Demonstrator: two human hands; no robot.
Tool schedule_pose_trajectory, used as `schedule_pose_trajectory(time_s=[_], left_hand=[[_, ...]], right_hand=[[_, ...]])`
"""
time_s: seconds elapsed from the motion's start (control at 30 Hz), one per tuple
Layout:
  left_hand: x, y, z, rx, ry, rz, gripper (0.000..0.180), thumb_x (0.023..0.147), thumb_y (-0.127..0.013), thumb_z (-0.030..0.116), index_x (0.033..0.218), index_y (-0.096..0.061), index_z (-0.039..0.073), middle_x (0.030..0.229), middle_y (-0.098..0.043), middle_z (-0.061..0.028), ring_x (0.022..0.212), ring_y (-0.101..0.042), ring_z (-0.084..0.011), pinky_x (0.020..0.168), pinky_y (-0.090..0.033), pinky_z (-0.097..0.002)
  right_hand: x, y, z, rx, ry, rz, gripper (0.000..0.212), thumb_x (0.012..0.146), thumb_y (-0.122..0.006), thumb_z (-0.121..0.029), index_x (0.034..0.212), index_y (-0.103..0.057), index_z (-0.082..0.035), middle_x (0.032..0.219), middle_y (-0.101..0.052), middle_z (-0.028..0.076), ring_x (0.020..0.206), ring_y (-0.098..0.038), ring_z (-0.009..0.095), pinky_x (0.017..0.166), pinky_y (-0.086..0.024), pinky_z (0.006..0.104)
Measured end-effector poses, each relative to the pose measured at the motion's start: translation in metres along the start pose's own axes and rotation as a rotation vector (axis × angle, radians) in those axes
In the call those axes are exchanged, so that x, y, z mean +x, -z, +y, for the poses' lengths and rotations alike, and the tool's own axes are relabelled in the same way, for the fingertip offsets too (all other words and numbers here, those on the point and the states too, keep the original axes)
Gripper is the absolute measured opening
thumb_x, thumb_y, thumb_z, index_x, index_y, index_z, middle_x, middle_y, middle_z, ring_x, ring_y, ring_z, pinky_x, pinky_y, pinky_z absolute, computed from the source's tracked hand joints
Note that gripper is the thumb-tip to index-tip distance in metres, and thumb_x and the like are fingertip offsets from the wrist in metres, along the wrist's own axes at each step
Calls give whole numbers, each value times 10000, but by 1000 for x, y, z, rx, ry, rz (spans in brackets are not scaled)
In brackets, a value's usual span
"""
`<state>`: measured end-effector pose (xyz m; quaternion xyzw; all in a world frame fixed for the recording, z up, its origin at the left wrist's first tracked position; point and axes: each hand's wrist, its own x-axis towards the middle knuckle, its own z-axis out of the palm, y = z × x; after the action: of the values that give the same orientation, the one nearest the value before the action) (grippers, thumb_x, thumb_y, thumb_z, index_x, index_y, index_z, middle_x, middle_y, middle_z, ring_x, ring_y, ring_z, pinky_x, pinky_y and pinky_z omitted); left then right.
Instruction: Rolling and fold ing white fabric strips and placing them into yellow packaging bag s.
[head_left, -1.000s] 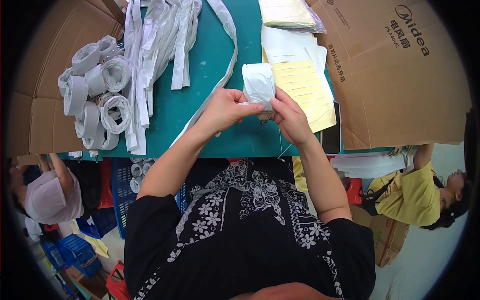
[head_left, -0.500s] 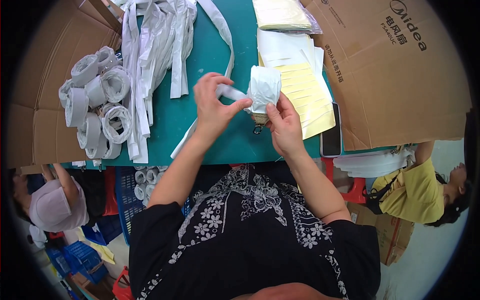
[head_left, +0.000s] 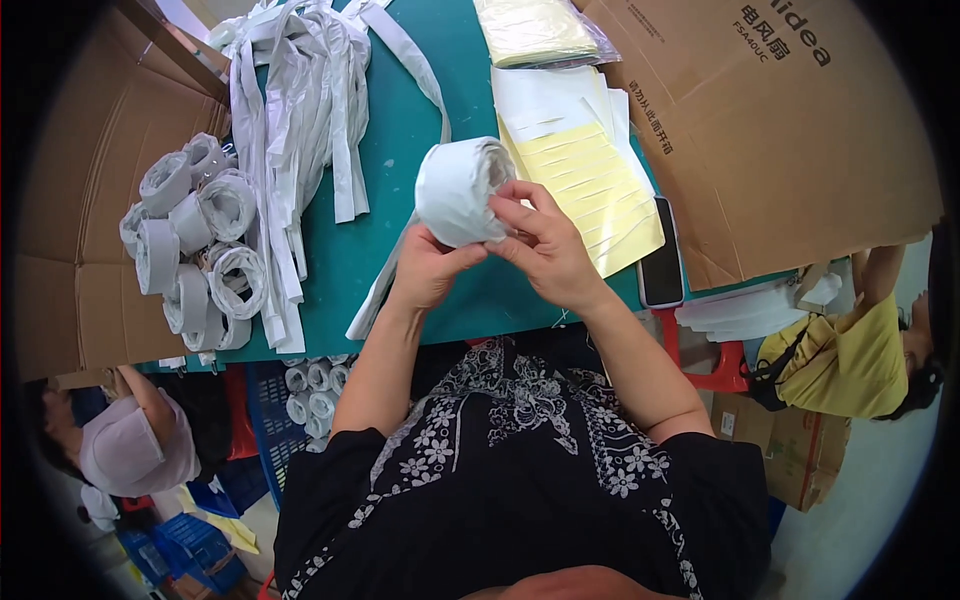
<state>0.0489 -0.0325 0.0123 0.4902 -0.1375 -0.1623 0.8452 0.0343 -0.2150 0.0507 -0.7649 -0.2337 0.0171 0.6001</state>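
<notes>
Over the front of the table I hold a coiled strap wrapped in white film (head_left: 452, 200), its open coiled end turned to the right. My left hand (head_left: 428, 268) grips it from below on the left side, with the thumb along its lower edge. The fingers of my right hand (head_left: 545, 245) close on the right rim, their tips partly inside the coil. The metal clip that hung from it is hidden now. Under my left hand and forearm a loose white strip (head_left: 380, 300) lies on the green table (head_left: 400, 150).
Several finished white rolls (head_left: 160, 255) are stacked at the left beside a cardboard box (head_left: 100, 200). Long white strips (head_left: 300, 120) lie next to them. At the right are yellow sticker sheets (head_left: 575, 180), a phone (head_left: 660, 265) and a large carton (head_left: 760, 150). Co-workers sit at both sides.
The coil has moved left and turned, so its open end now faces right. My left hand has gone from the loose end to under the coil; my right hand has moved onto its rim.
</notes>
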Motion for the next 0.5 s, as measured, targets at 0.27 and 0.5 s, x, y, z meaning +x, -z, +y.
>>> schedule_pose_trajectory(time_s=[0.27,0.5], left_hand=[[-1,-3,-18,-351,-89,-108,594,700,-763,210,1203,-476,74,1199,-531,-66,1108,-514,-227,895,-452,-374],[-1,-13,-28,-525,-71,124,462,805,-662,192,1202,-465,60,1210,-529,-64,1115,-503,-209,953,-390,-350]], right_hand=[[3,-16,-22,222,11,161,789,709,-710,9,1356,-267,-68,1108,-557,124,992,-597,214,849,-481,317],[8,-14,-18,-293,99,257,745,721,-714,-43,1340,-301,-77,962,-618,123,884,-628,195,725,-530,301]])
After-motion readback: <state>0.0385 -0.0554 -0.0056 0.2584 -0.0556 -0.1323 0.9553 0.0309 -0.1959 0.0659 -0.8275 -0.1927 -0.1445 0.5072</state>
